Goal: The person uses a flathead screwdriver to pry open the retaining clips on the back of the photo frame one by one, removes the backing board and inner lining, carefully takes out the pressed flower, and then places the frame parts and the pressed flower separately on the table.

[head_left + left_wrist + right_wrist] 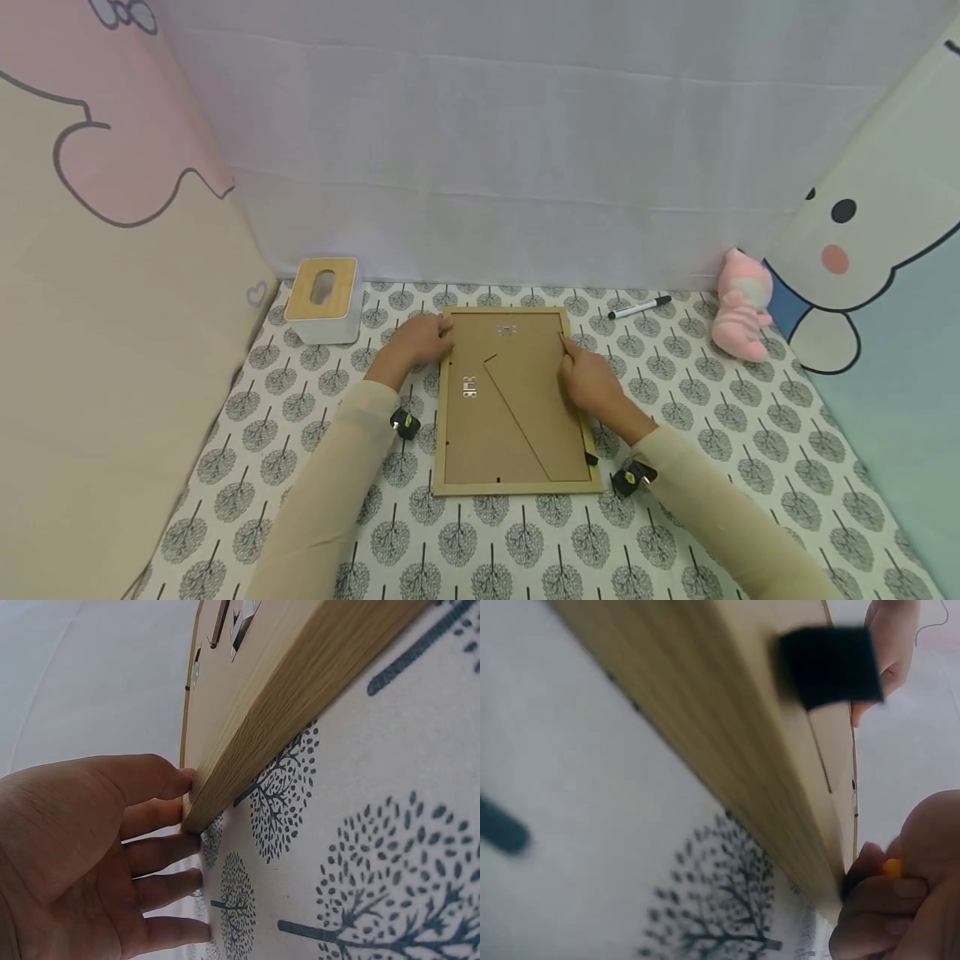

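Observation:
A wooden picture frame lies with its brown backing board facing up on the tree-print cloth. My left hand is at its far left corner; in the left wrist view the thumb sits on the rim and the index finger lies against the outer side, the other fingers spread below. At the upper right edge, my right hand grips a small tool with a thin dark tip. An orange bit of the tool shows between the curled fingers; the rest is hidden. A black tab sticks out from the lower right rim.
A white tissue box with a wooden lid stands at the back left. Behind the right hand lie a marker and, farther right, a pink plush toy. A white curtain closes off the back.

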### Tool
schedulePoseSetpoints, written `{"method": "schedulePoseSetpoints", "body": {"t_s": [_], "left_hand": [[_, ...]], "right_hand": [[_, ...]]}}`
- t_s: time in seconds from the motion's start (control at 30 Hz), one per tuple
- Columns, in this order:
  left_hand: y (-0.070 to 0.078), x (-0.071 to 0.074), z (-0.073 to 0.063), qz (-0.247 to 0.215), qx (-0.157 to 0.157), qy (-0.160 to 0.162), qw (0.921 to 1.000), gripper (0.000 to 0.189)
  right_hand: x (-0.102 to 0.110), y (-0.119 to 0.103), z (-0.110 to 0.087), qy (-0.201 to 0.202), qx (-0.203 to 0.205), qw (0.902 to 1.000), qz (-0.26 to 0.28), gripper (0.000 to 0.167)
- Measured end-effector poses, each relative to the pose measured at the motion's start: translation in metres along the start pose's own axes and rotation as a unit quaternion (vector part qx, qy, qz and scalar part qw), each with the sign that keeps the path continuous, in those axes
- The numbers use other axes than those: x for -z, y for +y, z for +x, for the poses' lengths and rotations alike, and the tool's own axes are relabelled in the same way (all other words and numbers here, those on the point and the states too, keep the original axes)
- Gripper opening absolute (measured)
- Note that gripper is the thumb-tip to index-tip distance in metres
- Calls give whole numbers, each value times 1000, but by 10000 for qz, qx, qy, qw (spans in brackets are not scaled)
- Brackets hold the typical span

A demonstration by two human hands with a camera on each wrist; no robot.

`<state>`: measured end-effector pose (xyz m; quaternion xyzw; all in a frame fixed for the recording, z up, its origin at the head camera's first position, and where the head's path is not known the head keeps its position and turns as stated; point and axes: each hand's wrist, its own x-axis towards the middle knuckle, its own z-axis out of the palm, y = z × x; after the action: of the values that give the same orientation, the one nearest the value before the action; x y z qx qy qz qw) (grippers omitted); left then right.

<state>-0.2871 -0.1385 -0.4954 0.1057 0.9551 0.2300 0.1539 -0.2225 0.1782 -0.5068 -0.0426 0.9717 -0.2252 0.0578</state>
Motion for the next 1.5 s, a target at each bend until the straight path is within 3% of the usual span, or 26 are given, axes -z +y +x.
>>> {"method": "schedulePoseSetpoints", "body": {"t_s": [0.33, 0.53, 0.63, 1.0, 1.27, 1.5], "left_hand": [[-3, -2, 0, -57, -27, 39, 10000, 55], [1, 1, 5, -138, -42, 91, 9999, 21], [2, 3, 6, -168, -1, 65, 9998, 32], [2, 3, 6, -223, 18, 30, 9997, 32], [2, 3, 5, -154, -38, 70, 9998, 22], [2, 1, 7, -127, -31, 67, 9999, 32]], "right_hand": [[2, -14, 3, -304, -49, 9973, -664, 53], [5, -10, 4, -222, -1, 9991, -366, 53], [5, -7, 4, -239, -69, 9996, -135, 54], [4, 2, 2, -190, -8, 9988, 441, 54], [3, 2, 4, -349, -34, 9994, 58, 59], [4, -2, 4, -332, -22, 9994, 50, 55]]}}
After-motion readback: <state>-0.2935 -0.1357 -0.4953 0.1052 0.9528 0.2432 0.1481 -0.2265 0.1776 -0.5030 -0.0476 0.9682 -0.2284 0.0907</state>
